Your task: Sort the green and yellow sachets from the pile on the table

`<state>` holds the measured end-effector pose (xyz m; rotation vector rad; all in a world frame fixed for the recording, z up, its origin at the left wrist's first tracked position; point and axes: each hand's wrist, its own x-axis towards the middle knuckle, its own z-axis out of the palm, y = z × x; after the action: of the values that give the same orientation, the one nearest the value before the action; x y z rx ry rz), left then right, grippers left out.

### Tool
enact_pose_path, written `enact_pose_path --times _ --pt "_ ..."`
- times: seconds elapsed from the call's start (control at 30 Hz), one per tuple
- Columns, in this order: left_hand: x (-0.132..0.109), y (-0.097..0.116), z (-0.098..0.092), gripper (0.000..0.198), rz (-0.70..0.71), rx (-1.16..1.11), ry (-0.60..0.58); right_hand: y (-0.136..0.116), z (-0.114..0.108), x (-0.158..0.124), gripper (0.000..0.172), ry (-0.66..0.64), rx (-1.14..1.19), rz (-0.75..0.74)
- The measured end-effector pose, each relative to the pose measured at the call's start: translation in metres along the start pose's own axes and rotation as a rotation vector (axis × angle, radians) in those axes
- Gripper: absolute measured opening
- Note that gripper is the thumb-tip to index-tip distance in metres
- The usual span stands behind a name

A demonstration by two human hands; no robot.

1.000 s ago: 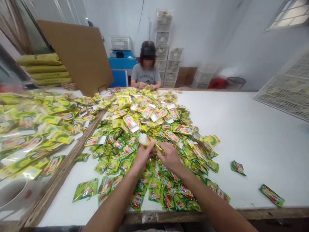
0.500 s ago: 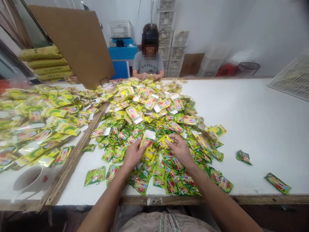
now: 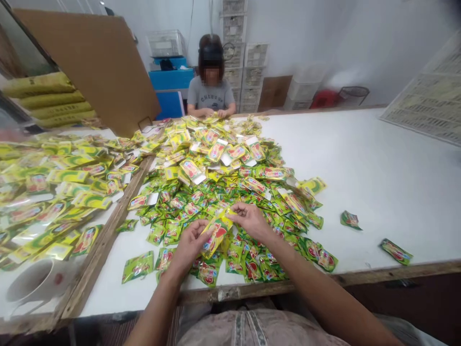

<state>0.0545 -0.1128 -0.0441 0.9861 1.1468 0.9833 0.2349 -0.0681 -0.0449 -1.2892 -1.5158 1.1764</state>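
Note:
My left hand [image 3: 192,240] is closed around the lower side of a small yellow box [image 3: 217,234] with red fruit printed on it, tilted up to the right. At the box's upper end, my right hand [image 3: 250,220] pinches with thumb and fingers; whether a small packet is between them is hidden. Under and around both hands lies a heap of green sachets [image 3: 173,230] with the same red print. Behind these sachets more yellow boxes [image 3: 190,169] are piled, several with white flaps standing open.
A wooden strip [image 3: 108,240] divides the white table [image 3: 360,168]; left of it are more yellow boxes [image 3: 68,178] and a white mug [image 3: 34,283]. Across the table sits a co-worker [image 3: 211,93]. A cardboard sheet [image 3: 90,67] leans at back left, and a white crate [image 3: 428,91] stands far right.
My right hand has moved left and down to the box's upper end, where it meets my left hand. The box's white flap no longer shows. The view has shifted slightly right.

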Motion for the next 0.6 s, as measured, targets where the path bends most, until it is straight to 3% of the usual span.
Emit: enact_pose_path --times 0.13,0.2,0.3,0.37,0.47,0.6 --pt "-0.007 -0.011 -0.001 0.042 -0.131 -0.135 -0.060 0.010 -0.006 -0.023 0.025 -0.022 -0.117 -0.005" --pt "-0.007 -0.016 -0.002 0.043 -0.150 -0.183 -0.037 0.016 -0.020 -0.027 0.026 0.118 -0.247 -0.048" --pt "-0.002 -0.015 0.000 0.045 -0.153 -0.201 -0.009 0.030 -0.046 -0.021 0.029 0.384 -0.649 -0.090" --pt "0.004 -0.009 0.002 0.048 -0.126 -0.189 0.026 0.039 -0.058 -0.013 0.024 0.343 -0.846 -0.094" --pt "0.012 0.001 0.005 0.048 -0.033 -0.119 0.102 0.047 -0.061 -0.004 0.023 0.218 -0.892 -0.170" --pt "0.018 0.002 0.001 0.045 0.021 -0.019 0.130 0.050 -0.052 -0.006 0.014 0.259 -0.869 -0.244"
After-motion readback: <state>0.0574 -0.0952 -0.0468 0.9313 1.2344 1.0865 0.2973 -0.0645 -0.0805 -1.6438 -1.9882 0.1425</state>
